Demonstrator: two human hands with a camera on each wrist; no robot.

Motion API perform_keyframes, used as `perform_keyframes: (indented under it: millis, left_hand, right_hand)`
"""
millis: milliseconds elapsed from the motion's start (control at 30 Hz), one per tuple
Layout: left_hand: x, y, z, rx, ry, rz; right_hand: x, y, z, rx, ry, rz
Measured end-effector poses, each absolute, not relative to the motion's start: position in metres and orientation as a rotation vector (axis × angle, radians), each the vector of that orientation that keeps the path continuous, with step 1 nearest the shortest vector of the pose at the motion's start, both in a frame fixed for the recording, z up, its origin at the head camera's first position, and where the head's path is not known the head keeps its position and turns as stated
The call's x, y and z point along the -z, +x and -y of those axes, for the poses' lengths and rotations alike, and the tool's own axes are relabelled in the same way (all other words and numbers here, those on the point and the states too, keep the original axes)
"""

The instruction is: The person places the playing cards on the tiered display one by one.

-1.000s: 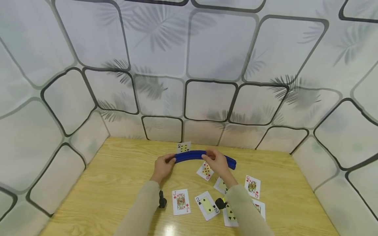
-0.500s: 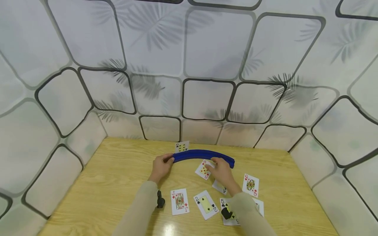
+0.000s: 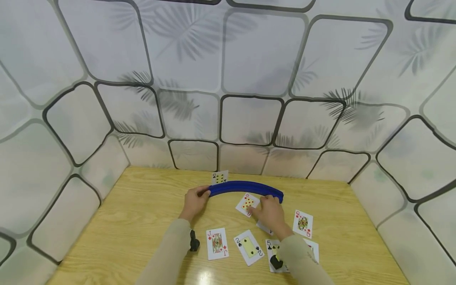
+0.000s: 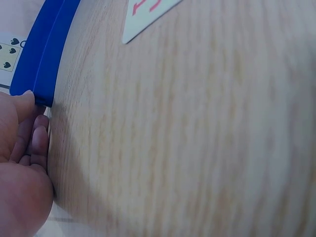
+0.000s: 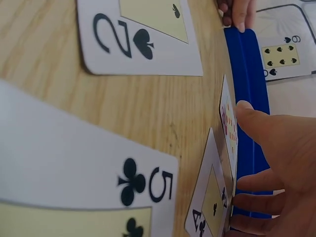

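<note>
Eight of diamonds [image 3: 247,203]: lying on surface [image 3: 142,221], by thumb of right hand [image 3: 271,213], contact unclear; fingers spread apart, unclosed. Just past fingers: blue card holder [image 3: 242,185], left end pinched in fingers of left hand [image 3: 195,202]. Seems at card pickup; calls for closing thumb and fingers on card edge. Below right palm: ace [image 3: 263,227], partly covered. Between thumb and left fingers: open room.

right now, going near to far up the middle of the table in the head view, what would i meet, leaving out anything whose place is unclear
Two of spades → eight of diamonds → blue curved strip → six of spades → patterned wall.
</note>
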State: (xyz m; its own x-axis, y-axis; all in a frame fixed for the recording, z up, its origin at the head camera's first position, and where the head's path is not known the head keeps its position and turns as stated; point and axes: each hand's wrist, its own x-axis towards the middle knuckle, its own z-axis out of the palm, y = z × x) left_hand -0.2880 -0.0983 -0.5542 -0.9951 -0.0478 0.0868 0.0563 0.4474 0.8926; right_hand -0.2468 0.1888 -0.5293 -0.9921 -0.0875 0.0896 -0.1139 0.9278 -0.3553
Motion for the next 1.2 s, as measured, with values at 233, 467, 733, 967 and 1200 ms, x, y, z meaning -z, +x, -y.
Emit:
perform_keyframes:
  millis: [233, 467, 733, 967, 1200]
  left_hand:
    - [0.552, -0.288, 0.098, 1.611, 0.001, 2.581]
    - [0.547, -0.286, 0.097, 1.631, 0.009, 2.576]
    - [0.549, -0.285, 0.097, 1.638, 0.009, 2.575]
    - [0.55, -0.286, 0.097, 1.634, 0.007, 2.574]
    - [0.551, -0.287, 0.097, 1.621, 0.003, 2.57]
  right_hand:
    - [0.528, -0.246, -0.185, -0.43, 0.192, 3.044]
    - [0.528, -0.247, -0.185, -0.471, 0.193, 3.041]
    - [0.523, -0.247, -0.182, -0.669, 0.146, 3.024]
    - [0.523, -0.25, -0.179, -0.853, 0.117, 2.991]
    - [0.525, -0.255, -0.173, -0.971, 0.108, 2.964]
